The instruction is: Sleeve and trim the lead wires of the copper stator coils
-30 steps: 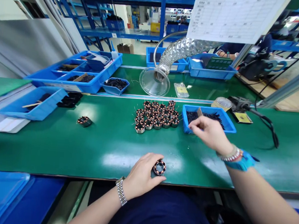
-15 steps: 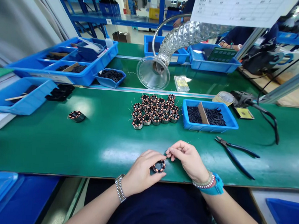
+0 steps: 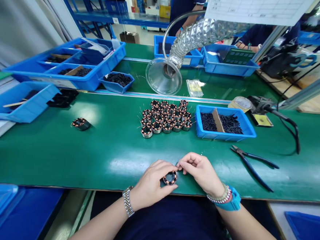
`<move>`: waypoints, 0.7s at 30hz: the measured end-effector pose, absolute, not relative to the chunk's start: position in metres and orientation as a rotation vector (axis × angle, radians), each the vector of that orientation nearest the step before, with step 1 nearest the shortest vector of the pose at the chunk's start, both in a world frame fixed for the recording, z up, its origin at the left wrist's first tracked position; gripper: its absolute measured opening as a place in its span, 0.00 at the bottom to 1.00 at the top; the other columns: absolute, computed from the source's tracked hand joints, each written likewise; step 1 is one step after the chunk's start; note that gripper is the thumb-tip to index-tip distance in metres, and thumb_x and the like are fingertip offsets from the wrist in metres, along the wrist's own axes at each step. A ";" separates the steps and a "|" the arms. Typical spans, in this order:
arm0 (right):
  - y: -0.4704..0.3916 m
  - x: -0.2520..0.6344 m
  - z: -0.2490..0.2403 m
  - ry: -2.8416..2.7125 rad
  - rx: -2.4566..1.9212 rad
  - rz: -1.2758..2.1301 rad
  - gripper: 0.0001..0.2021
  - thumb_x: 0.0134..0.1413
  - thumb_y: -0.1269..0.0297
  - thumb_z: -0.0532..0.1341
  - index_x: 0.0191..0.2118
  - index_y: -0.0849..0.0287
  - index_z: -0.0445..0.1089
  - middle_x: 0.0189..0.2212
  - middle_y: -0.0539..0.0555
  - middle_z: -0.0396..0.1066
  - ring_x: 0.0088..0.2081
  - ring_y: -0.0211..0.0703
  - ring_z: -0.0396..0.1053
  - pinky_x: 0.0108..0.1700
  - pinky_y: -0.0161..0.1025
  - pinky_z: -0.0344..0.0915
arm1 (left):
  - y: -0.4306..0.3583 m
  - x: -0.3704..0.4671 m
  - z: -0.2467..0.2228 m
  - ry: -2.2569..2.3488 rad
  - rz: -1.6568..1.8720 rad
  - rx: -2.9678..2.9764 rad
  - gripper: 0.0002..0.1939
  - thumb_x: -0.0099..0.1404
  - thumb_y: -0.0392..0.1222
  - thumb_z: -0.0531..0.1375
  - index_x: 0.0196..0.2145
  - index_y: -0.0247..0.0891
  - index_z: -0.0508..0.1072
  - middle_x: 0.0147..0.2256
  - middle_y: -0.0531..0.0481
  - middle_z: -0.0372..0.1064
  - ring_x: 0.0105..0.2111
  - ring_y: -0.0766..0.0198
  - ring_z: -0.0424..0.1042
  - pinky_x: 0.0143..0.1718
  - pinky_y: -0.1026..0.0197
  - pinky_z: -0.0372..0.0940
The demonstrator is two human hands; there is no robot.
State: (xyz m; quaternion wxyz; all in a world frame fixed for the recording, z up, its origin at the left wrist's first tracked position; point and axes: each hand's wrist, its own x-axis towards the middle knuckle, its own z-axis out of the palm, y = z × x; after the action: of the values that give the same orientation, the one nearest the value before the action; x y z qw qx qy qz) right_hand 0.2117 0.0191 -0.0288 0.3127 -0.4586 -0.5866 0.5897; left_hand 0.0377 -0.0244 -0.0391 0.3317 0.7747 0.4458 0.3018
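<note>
Near the front edge of the green table, my left hand (image 3: 154,180) grips a small ring-shaped copper-wound coil (image 3: 170,178) between thumb and fingers. My right hand (image 3: 197,170) is just right of it, fingers pinched at the coil's upper rim; whatever they hold is too small to make out. Beyond my hands stands a cluster of several similar coils (image 3: 167,126) with thin wires sticking up. One more coil (image 3: 80,124) lies alone to the left. Pliers with dark handles (image 3: 251,166) rest to the right, jaws toward the upper left.
A blue tray (image 3: 226,136) of black strips sits right of the cluster. A clear funnel (image 3: 163,78) on a foil duct hangs behind it. Blue bins (image 3: 91,82) stand at left. Tape (image 3: 241,103) and a cabled tool (image 3: 262,104) lie at right. People are at the back.
My right hand's fingers have shifted very slightly at the coil's rim; my left hand holds the coil in the same place. A person at the back has come further into view.
</note>
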 end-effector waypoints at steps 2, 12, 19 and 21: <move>0.019 0.213 -0.029 -1.636 -1.208 1.511 0.06 0.47 0.65 0.58 0.26 0.61 0.66 0.22 0.48 0.66 0.24 0.32 0.61 0.30 0.33 0.60 | -0.024 0.038 -0.039 1.172 0.788 2.025 0.19 0.53 0.37 0.61 0.43 0.38 0.66 0.40 0.48 0.67 0.41 0.62 0.63 0.45 0.58 0.59; 0.014 0.220 -0.035 -1.903 -1.122 1.220 0.05 0.49 0.66 0.57 0.32 0.59 0.67 0.29 0.51 0.68 0.31 0.36 0.65 0.34 0.34 0.63 | -0.023 0.038 -0.038 1.167 0.799 2.026 0.18 0.53 0.37 0.61 0.42 0.38 0.66 0.40 0.47 0.67 0.41 0.61 0.64 0.44 0.57 0.60; 0.015 0.218 -0.035 -2.004 -1.135 1.104 0.04 0.50 0.68 0.57 0.30 0.59 0.68 0.27 0.51 0.69 0.30 0.36 0.66 0.35 0.35 0.63 | -0.024 0.038 -0.039 1.170 0.788 2.024 0.17 0.53 0.36 0.61 0.42 0.38 0.66 0.40 0.47 0.67 0.41 0.61 0.63 0.44 0.57 0.60; 0.015 0.218 -0.034 -2.015 -1.130 1.089 0.04 0.50 0.68 0.57 0.30 0.60 0.68 0.27 0.51 0.69 0.30 0.36 0.66 0.35 0.35 0.63 | -0.024 0.038 -0.038 1.171 0.786 2.025 0.17 0.53 0.36 0.61 0.42 0.38 0.66 0.40 0.48 0.68 0.41 0.61 0.63 0.44 0.57 0.60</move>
State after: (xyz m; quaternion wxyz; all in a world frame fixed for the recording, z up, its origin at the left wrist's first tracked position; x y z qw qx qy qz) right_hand 0.2185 0.0152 -0.0340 0.2897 -0.4236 -0.7551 0.4080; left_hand 0.0380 -0.0235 -0.0384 0.3306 0.7746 0.4477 0.3006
